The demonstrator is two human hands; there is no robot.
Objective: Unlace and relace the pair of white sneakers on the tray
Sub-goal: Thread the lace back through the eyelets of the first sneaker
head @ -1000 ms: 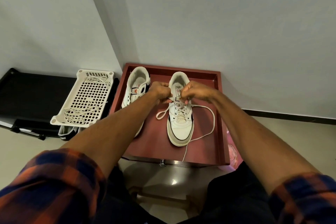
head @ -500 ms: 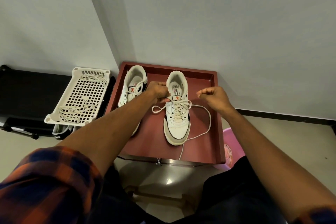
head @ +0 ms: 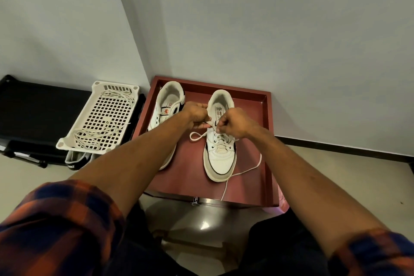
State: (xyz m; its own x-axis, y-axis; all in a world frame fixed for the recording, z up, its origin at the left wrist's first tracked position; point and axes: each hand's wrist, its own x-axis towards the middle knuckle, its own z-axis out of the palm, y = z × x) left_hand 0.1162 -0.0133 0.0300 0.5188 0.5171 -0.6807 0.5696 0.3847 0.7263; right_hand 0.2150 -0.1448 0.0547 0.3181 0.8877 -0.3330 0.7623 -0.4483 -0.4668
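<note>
1. Your left hand (head: 196, 115) is curled, its fingers closed on the shoelace (head: 197, 136) at the top eyelets of the white sneaker (head: 220, 161).
2. Your right hand (head: 234, 123) is curled too, thumb and forefinger pinching the same shoelace just across the tongue. The two sets of fingertips nearly meet.
3. That sneaker lies directly beneath your fingers, toe toward you, on the floor of the maroon tray (head: 267, 141).
4. Just below your left fingers, a loop of the shoelace rests on the tray. From under your right fingers, a long loose end curves past the toe and over the tray's near edge.
5. The second sneaker (head: 167, 105) stands in the same tray just beside your left knuckles, partly hidden by your left forearm.
6. Well off to the left of your left hand, a white perforated basket (head: 107, 114) holds loose laces (head: 94, 139) and rests on a black bench (head: 33, 107). A dark shoe (head: 76, 161) pokes out beneath the basket's near corner.
</note>
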